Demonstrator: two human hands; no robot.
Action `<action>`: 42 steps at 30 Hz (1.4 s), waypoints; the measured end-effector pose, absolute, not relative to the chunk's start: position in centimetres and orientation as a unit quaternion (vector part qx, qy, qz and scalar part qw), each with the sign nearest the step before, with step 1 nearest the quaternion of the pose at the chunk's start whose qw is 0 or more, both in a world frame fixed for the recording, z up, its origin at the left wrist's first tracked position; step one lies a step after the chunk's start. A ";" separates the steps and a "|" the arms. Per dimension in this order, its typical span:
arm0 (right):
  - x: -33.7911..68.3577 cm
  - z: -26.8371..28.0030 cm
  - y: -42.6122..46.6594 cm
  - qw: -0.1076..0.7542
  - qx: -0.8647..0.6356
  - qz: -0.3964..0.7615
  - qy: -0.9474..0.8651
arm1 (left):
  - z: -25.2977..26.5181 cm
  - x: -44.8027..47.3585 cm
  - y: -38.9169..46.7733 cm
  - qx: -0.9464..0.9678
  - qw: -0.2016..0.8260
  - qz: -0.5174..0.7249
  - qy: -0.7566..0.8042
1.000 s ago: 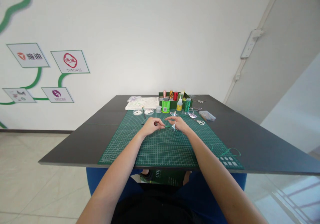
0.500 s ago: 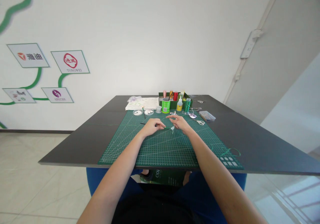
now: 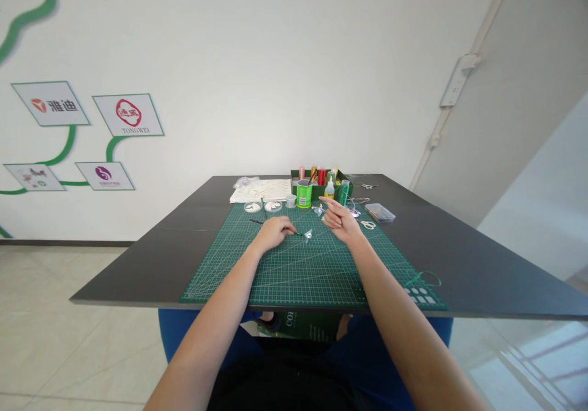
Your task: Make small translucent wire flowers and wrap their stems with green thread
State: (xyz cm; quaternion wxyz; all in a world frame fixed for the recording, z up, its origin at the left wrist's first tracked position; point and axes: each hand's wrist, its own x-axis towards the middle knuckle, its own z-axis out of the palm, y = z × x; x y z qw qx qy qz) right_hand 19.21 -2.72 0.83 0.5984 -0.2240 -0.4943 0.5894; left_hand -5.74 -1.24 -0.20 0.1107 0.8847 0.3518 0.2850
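Note:
Over the middle of the green cutting mat (image 3: 285,276), my left hand (image 3: 272,233) is closed on a thin green stem (image 3: 299,234). A small whitish, translucent flower-like piece (image 3: 308,235) sits at the stem's right end. From behind the same hand a thin dark stick (image 3: 256,221) juts out to the left; whether the hand grips it I cannot tell. My right hand (image 3: 340,220) is raised to the right of the flower piece, apart from it. Its index finger points left and the other fingers are curled in; anything small between them is too small to make out.
Behind the hands stand a green can (image 3: 304,194), a glue bottle (image 3: 329,188), a green thread spool (image 3: 343,192) and a box of spools (image 3: 295,174). White-handled scissors (image 3: 368,225) and a clear plastic case (image 3: 380,212) lie right. Shallow dishes (image 3: 253,207) with white pieces stand left.
My right hand has moved away from the flower piece, right and slightly up, and its fingers have curled except the index. My left hand has shifted slightly left with the stem.

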 end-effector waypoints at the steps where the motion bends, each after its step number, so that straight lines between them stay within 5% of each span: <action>1: 19.3 0.8 -2.7 0.609 -0.225 0.582 -0.490 | -0.2 -5.7 -1.2 0.880 0.129 0.297 0.347; 19: 19.5 -1.5 -0.8 0.577 -0.434 0.544 -0.428 | 0.4 -5.0 -1.1 0.604 0.546 0.531 0.236; 34: 21.9 -1.9 -0.1 0.673 -0.631 0.211 -0.323 | 0.4 -5.9 0.3 0.456 0.494 0.680 0.293; 39: 20.7 -1.3 -1.4 0.598 -0.691 -0.019 -0.405 | 0.5 -5.8 0.1 0.474 0.471 0.673 0.317; 42: 19.5 -1.0 -1.9 0.575 -0.652 -0.058 -0.491 | 0.6 -5.7 -0.1 0.483 0.463 0.668 0.324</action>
